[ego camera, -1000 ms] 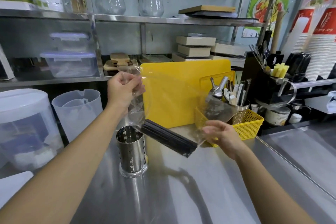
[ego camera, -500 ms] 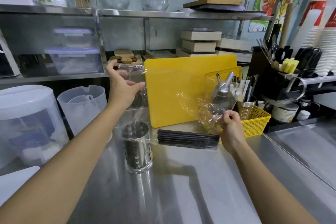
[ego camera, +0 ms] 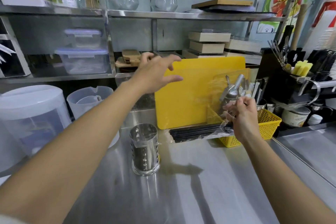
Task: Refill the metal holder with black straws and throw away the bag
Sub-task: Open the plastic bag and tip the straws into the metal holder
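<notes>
Straws (ego camera: 196,132): one black bundle, number in it untellable, in the bag and lying level right of the holder.
Handling: light, stiff, slippery; likely to scatter, so best clasped mid-bundle.
Bag (ego camera: 214,94): one, thin, limp.
Holder (ego camera: 144,149): one, upright, no straws showing.
Left grip (ego camera: 156,74): spread, empty, raised.
Right grip (ego camera: 243,114): pinches the bag's end.

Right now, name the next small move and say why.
Probably lower the open left hand to grip the black straws: they lie flat on the counter inside the bag that the right hand pinches, and the metal holder stands without straws.
</notes>
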The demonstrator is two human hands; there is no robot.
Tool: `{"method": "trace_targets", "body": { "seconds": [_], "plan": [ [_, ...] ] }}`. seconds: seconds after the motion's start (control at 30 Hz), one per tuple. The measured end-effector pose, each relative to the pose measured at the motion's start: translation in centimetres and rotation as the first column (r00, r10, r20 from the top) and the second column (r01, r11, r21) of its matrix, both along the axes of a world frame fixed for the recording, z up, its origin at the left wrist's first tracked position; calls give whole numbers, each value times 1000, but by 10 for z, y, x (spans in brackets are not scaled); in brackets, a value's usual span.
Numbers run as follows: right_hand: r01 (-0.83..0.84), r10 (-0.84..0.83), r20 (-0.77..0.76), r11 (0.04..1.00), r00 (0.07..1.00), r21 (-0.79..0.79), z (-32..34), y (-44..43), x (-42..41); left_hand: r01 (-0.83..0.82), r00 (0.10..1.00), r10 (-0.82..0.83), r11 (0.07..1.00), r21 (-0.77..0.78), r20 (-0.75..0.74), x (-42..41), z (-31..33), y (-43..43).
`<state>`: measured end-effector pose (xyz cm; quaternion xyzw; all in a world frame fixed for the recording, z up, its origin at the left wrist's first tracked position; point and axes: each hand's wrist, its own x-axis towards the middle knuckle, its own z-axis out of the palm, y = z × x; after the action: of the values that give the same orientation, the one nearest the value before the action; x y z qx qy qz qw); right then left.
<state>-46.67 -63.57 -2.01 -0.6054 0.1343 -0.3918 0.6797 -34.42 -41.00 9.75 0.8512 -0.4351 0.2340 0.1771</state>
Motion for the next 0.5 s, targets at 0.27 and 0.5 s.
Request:
{"method": "trace_targets", "body": {
  "seconds": [0.27, 0.5],
  "plan": [
    [28, -27, 48, 999, 998, -18, 8, -4, 2, 89, 996, -88, 995, -48, 19, -4, 1, -36],
    [64, -64, 40, 998, 997, 6, -1, -10, 2, 146, 989, -146, 989, 3, -29, 0, 11, -53]
  ]
}}
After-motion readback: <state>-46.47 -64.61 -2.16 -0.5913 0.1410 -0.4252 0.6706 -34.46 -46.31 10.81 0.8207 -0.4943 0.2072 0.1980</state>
